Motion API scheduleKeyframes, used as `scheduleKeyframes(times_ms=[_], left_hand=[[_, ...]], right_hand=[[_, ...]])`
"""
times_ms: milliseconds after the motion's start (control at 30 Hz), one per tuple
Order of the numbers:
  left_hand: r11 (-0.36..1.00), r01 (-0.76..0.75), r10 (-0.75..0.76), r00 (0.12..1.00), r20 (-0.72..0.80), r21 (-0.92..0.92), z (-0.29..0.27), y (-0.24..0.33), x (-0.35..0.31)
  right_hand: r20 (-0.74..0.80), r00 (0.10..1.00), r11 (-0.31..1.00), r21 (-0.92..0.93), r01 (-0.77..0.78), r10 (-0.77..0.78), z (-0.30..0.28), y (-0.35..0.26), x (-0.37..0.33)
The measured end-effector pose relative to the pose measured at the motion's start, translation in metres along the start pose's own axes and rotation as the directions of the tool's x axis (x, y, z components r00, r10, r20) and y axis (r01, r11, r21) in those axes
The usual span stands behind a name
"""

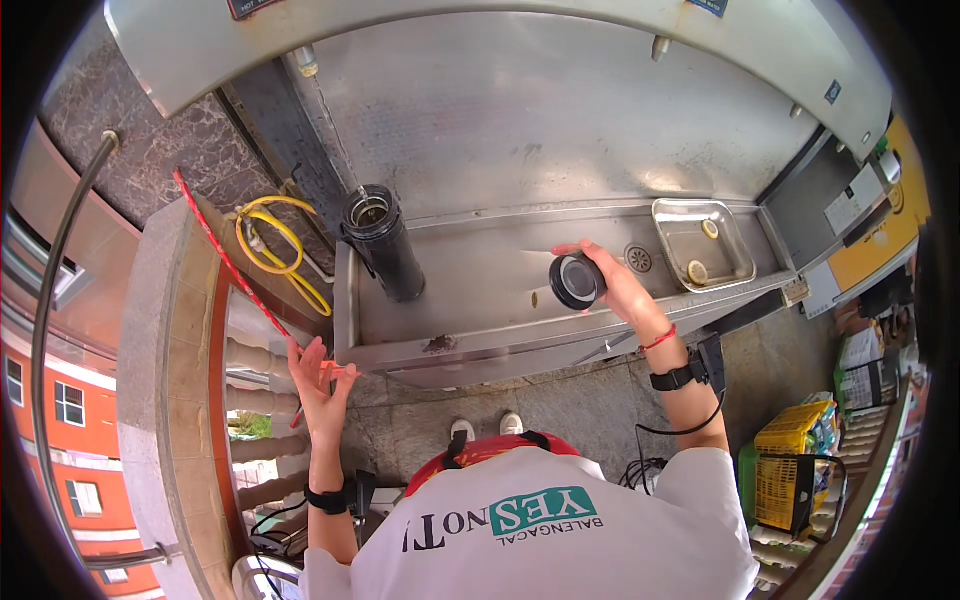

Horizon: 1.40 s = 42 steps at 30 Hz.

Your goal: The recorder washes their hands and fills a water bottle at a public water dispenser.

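My right hand (pixel 618 285) holds a black round lid (pixel 575 282) over the sink, its pale inner side showing. My left hand (pixel 322 390) is raised near the sink's left front corner with its fingers apart. It overlaps the line of a red rope (pixel 232 262), and a small orange-red strip shows between finger and thumb; whether it touches either is unclear. A tall black vacuum flask (pixel 392 250) stands uncapped in the left end of the steel sink (pixel 480 322). A thin stream of water runs from the tap (pixel 306 62) into its mouth.
A steel tray (pixel 690 285) with two lemon-like slices sits at the sink's right end, by the round drain (pixel 638 259). Yellow hose (pixel 270 235) hangs left. A yellow crate (pixel 790 470) stands low on the right. A stone-topped railing (pixel 165 400) borders the left.
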<state>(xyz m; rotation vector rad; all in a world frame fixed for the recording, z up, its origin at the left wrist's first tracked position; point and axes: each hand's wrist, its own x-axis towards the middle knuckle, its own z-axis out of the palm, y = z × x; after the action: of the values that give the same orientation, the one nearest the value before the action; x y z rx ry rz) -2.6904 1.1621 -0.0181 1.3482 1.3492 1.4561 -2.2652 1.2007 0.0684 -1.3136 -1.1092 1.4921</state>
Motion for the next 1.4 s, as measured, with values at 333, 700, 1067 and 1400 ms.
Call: scheduleKeyframes(times_ms=[333, 700, 1067, 1400], left_hand=[[0.989, 0.121, -0.11, 0.986, 0.128, -0.081, 0.011, -0.004, -0.027], [0.992, 0.103, -0.107, 0.993, 0.047, 0.078, -0.017, -0.053, -0.046], [0.847, 0.188, -0.303, 0.939, 0.161, 0.497, -0.056, -0.161, -0.098], [0.725, 0.164, -0.381, 0.905, 0.191, 0.669, -0.084, -0.222, -0.153]], right_hand=[[0.01, 0.993, 0.871, -0.479, 0.106, -0.115, 0.017, -0.003, -0.012], [0.186, 0.816, 0.549, -0.656, 0.517, -0.547, 0.059, -0.041, -0.049], [0.365, 0.622, 0.312, -0.626, 0.715, -0.693, 0.096, -0.081, -0.072], [0.435, 0.548, 0.247, -0.576, 0.779, -0.714, 0.111, -0.092, -0.079]])
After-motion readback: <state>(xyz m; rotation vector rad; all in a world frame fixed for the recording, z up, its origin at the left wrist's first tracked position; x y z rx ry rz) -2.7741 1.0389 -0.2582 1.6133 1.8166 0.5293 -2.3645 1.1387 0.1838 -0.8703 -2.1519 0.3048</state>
